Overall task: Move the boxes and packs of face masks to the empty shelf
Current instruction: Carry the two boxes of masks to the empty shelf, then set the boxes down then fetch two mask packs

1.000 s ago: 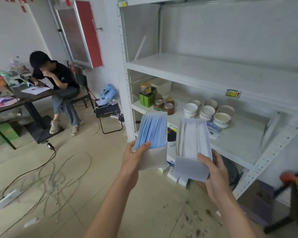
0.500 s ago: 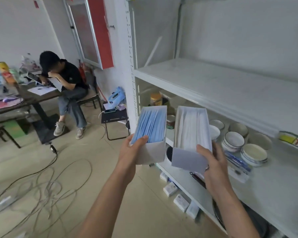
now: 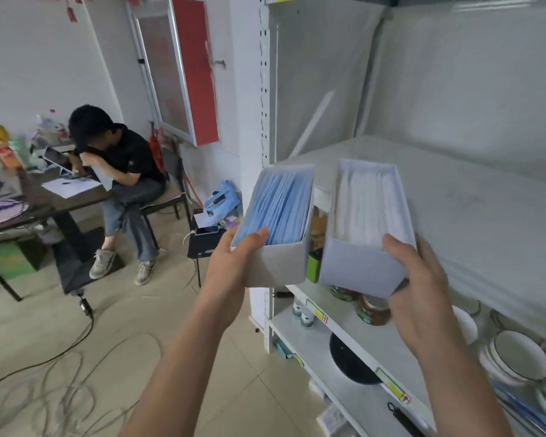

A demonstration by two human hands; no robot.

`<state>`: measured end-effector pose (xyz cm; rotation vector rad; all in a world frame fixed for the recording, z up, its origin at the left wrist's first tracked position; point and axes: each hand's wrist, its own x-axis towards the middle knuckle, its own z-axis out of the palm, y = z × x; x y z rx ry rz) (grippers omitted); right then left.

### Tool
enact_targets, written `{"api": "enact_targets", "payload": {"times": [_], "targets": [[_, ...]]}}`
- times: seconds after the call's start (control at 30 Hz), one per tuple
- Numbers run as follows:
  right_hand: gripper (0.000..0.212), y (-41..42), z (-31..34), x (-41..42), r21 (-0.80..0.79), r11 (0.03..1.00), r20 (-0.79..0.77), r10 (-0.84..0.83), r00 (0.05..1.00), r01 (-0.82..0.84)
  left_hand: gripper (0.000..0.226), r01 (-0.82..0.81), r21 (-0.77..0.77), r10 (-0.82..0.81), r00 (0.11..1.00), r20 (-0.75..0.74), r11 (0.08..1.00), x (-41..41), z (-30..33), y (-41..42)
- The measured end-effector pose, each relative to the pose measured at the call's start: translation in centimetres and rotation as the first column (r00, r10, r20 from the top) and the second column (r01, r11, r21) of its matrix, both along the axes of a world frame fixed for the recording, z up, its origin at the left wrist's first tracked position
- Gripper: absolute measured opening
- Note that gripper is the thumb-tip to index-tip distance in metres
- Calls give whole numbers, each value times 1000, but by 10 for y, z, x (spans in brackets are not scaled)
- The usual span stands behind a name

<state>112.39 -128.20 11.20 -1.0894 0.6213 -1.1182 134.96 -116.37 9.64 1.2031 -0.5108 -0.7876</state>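
Two bare forearms are seen, with no sleeve, glove, watch or ring shown on either. The left hand [image 3: 234,263] and the right hand [image 3: 420,288] are uncovered, each thumb being seen in full and the fingers largely hidden behind the grip.

Your hands sit just in front of a white rack [image 3: 264,89]. Its top shelf [image 3: 454,197], beyond your right hand, lies bare. On the shelf below [image 3: 360,335], under that hand, stand jars [image 3: 372,310] and, further right, stacked bowls [image 3: 514,357]. Left of your left hand, cables [image 3: 44,389] sprawl on the floor [image 3: 234,389].
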Motion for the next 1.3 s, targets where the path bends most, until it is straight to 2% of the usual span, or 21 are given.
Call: {"api": "enact_targets", "payload": {"times": [0.17,0.3,0.4,0.47,0.57,0.7,0.77,0.9,1.0,1.13,1.23,1.3], "targets": [[35,-58,14,46,11,992,-15,-126,992,126,71,49,37,-50,998,24,998,53,19,-67],[34,-114,17,78,-138,965,-124,-242,962,224,75,76,79,-80,996,41,994,89,28,-138],[47,-159,23,103,-37,966,-130,-259,957,257,71,100,105,-110,990,94,989,110,36,-194],[44,-189,24,119,-42,952,-149,-306,940,303,74,119,114,-134,981,138,986,122,41,-230],[42,-229,28,137,-50,926,-166,-377,911,374,84,186,117,-200,973,117,975,139,49,-282],[61,-270,28,161,-77,907,-316,-417,852,415,62,170,169,-196,969,151,971,159,49,-342],[62,-278,23,173,-186,911,-424,-413,806,368,60,169,185,-198,969,148,968,169,47,-366],[88,-263,12,185,-337,912,-572,-396,718,234,65,168,185,-194,972,130,968,189,43,-393],[74,-263,6,188,-438,871,-581,-465,668,225,60,165,142,-184,974,132,976,194,40,-403],[64,-262,2,193,-470,843,-593,-522,613,263,55,169,99,-184,966,179,981,191,38,-399],[74,-260,3,199,-464,840,-605,-532,593,281,56,130,90,-149,959,241,987,190,36,-399],[88,-255,5,200,-431,858,-628,-508,590,280,54,94,-24,-79,926,368,995,188,31,-395]]}}
